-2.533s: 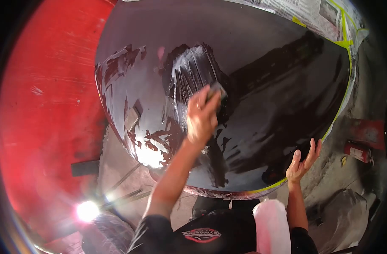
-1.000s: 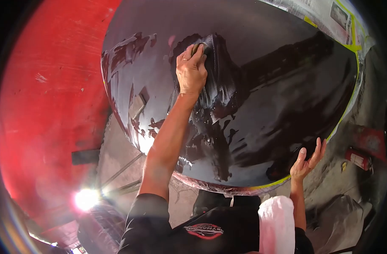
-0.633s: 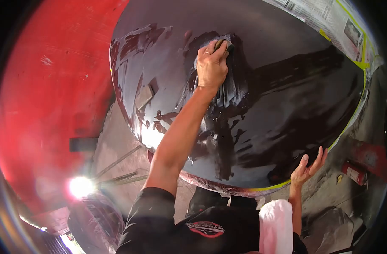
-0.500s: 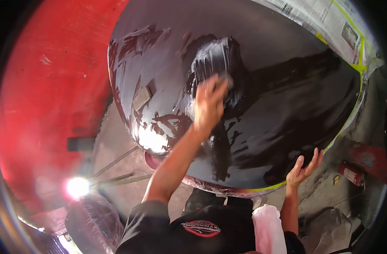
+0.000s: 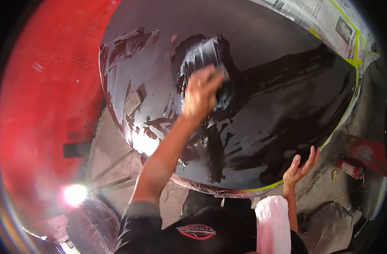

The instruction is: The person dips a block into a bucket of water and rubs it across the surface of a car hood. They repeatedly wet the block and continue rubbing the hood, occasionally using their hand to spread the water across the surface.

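A dark, glossy, wet car panel (image 5: 286,110) with rounded edges lies before me. My left hand (image 5: 199,93) presses down near its upper middle, fingers closed over a grey sanding block (image 5: 222,73). The block is mostly hidden under the fingers and blurred. Pale, streaky wet slurry (image 5: 202,53) surrounds that hand. At the panel's near right edge rests my right hand (image 5: 300,169), its fingers and thumb spread, holding nothing. A small flat grey-brown block (image 5: 133,102) lies on the panel's left side.
Newspaper (image 5: 316,19) and yellow-green tape (image 5: 355,62) cover the far right border. A red painted surface (image 5: 45,93) stands at left, with a bright lamp (image 5: 75,194) below it. A red can (image 5: 349,168) is on the floor at right. A white towel (image 5: 273,224) hangs at my shoulder.
My left hand has shifted slightly left and up over the wet patch, while the whole view has drifted a little. My right hand stays at the panel's edge.
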A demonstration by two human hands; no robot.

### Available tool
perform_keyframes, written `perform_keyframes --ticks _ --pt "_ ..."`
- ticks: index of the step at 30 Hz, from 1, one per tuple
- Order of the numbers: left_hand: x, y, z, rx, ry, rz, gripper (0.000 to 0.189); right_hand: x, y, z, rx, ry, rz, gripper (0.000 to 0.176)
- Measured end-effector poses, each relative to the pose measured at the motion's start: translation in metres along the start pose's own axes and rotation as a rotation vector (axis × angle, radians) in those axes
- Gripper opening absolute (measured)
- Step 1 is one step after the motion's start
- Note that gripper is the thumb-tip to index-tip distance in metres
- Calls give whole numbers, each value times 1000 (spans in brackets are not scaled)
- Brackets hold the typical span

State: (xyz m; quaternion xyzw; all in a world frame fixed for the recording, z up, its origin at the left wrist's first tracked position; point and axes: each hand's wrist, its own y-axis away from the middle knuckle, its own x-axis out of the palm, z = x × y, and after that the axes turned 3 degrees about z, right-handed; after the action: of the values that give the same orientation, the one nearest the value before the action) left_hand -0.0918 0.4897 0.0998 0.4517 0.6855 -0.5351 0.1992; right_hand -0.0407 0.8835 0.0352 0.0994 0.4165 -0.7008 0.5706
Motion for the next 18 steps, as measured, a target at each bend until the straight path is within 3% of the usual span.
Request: perform_keyframes --ticks 2,4,8,11,15,16,18 --pt "8 -54 10 -140 -20 -14 31 -1 1 3 14 16 11 57" --pt "14 -56 9 -111 -46 -83 36 -3 0 7 21 30 -6 58" --pt "2 29 -36 -153 30 -11 33 -2 -3 5 37 30 -10 57" --pt "3 22 -26 -78 32 10 37 -4 1 5 47 14 9 57" --pt "28 -38 -22 -104 -16 -122 34 -3 -1 11 46 -9 -9 51" --pt "31 -32 -22 -103 -43 -184 34 -4 6 9 25 -24 36 51" --pt "13 -8 -27 -66 61 -120 35 3 2 -1 -46 -21 -26 50"
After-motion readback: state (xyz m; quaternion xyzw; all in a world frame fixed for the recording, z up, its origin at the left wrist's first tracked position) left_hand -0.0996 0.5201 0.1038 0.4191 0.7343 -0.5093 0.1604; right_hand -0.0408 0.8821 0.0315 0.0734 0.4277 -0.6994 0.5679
